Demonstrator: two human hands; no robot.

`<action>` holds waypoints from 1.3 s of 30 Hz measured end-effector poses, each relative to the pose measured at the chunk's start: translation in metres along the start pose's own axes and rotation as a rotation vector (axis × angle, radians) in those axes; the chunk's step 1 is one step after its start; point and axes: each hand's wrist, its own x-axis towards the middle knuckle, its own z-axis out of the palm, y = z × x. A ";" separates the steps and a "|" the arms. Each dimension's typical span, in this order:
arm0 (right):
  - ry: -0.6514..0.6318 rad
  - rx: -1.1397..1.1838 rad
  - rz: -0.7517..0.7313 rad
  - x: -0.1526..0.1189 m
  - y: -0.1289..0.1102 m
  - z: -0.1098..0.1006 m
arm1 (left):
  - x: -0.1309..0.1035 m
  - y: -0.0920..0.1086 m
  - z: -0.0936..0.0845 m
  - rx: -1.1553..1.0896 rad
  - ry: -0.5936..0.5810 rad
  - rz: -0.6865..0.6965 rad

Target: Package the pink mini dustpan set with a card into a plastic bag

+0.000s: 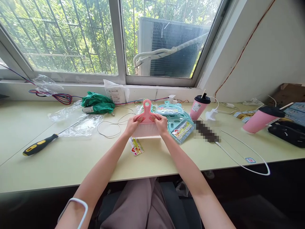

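A pink brush and dustpan set (147, 116) is held upright above the table, its handle with a hole pointing toward the window and its pale bristles toward me. My left hand (132, 125) grips its left edge, and my right hand (161, 123) grips its right edge. Just below the bristles, a colourful card (136, 146) lies on the table. Wrapped light-blue sets (182, 128) with a printed label lie to the right of my right hand.
On the table (78, 165) are a screwdriver (40, 144), clear plastic, a green bag (98, 103) and a thin looped cord at left. Two pink cups (199, 108), a blurred dark object, white cables and a black case (287, 133) stand or lie at right.
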 end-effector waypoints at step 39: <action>-0.988 -0.142 -0.176 -0.031 -0.007 0.026 | 0.023 -0.046 -0.086 -0.600 0.756 -0.295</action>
